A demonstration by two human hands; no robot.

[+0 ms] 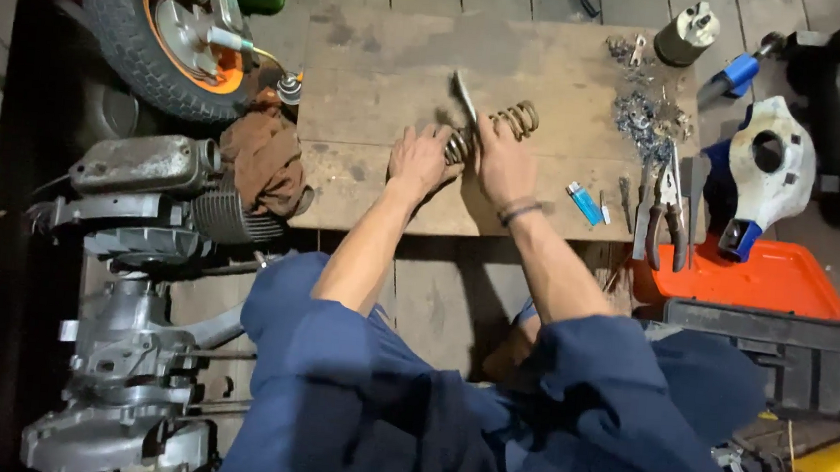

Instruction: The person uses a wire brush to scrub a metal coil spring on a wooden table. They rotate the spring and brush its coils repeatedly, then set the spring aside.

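The spring [493, 132], a rusty coil, lies slanted on the wooden worktop [372, 82], with the left hand [420, 158] closed over its near end and the right hand [502, 163] gripping its middle, a flat metal tool [465, 97] sticking up just beside it. To do this well, both hands should press the coil firmly down so it cannot roll or snap sideways, fingers staying outside the turns. The lighter [583, 202] and pliers [664, 210] lie well apart to the right.
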